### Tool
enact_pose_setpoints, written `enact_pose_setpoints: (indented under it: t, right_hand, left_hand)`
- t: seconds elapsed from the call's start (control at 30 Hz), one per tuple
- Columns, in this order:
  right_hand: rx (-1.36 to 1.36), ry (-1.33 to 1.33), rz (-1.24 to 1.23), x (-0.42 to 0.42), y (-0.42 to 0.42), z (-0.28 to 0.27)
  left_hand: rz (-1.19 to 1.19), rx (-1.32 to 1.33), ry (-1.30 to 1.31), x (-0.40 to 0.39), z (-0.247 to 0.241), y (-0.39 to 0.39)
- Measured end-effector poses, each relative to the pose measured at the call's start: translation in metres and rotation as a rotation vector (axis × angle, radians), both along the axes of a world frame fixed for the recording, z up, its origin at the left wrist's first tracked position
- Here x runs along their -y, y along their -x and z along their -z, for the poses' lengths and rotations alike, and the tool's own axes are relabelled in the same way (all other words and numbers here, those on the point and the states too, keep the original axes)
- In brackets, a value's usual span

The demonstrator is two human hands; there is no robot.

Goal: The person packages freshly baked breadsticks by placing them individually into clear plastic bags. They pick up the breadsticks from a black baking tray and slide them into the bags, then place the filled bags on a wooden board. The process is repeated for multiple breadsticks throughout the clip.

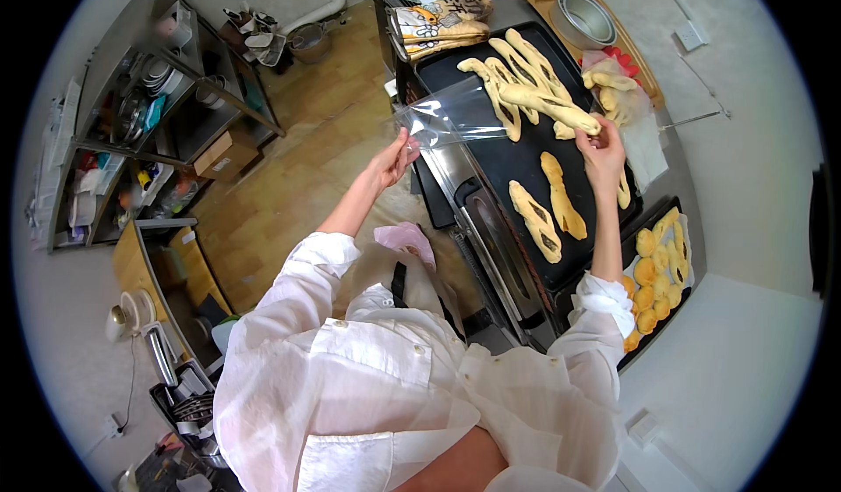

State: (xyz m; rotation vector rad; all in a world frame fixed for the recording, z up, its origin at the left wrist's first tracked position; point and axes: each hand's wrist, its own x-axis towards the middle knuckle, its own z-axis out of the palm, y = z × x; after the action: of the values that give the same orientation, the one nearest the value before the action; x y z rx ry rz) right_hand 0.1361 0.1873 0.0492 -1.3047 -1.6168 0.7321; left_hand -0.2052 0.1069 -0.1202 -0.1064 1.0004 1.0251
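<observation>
My left hand [394, 157] pinches the near end of a clear plastic bag [453, 114], which stretches towards the black baking tray. My right hand [601, 147] grips one end of a long filled bread [548, 105]; its other end lies at the bag's far side, and whether it is inside I cannot tell. Several similar breads [535, 65] lie side by side at the back of the black baking tray [489, 170]. Two shorter breads, one with dark filling showing [535, 221] and one twisted [563, 196], lie apart from them, nearer my body.
Oven mitts [440, 25] lie at the tray's back left. A wooden tray [647, 65] holds round metal tins [583, 19]. Bagged breads [611, 91] sit beside the black tray, and a second tray of small buns [647, 272] stands at the right. Metal shelves [230, 107] stand across the floor.
</observation>
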Motion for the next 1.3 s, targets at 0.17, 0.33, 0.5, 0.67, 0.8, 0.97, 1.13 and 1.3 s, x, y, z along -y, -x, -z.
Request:
enact_pose_setpoints:
  t: [0.17, 0.33, 0.5, 0.67, 0.8, 0.97, 1.13, 1.3]
  right_hand:
    - [-0.06, 0.048, -0.116, 0.024, -0.025, -0.03]
    - [0.063, 0.01, -0.256, 0.057, -0.013, -0.036]
    - [0.467, -0.026, -0.452, 0.095, -0.015, -0.062]
    - [0.25, 0.061, -0.082, 0.125, -0.03, -0.073]
    - [0.131, 0.215, -0.041, 0.12, -0.046, -0.066]
    - [-0.11, 0.408, -0.031, 0.085, -0.06, -0.089]
    - [-0.067, 0.714, -0.107, 0.025, -0.066, -0.126]
    - [-0.053, 0.824, -0.258, -0.031, -0.062, -0.131]
  left_hand:
    - [0.121, 0.068, -0.055, -0.009, -0.006, -0.035]
    - [0.434, 0.362, -0.407, -0.005, -0.061, -0.096]
    - [0.215, 0.785, -0.581, -0.004, -0.053, -0.156]
    - [0.205, 0.905, -0.466, 0.009, -0.06, -0.195]
    - [0.248, 0.937, -0.427, 0.007, -0.064, -0.212]
    - [0.305, 0.897, -0.517, -0.001, -0.076, -0.22]
    - [0.373, 0.824, -0.447, -0.03, -0.074, -0.214]
    - [0.275, 0.687, -0.522, -0.067, -0.088, -0.194]
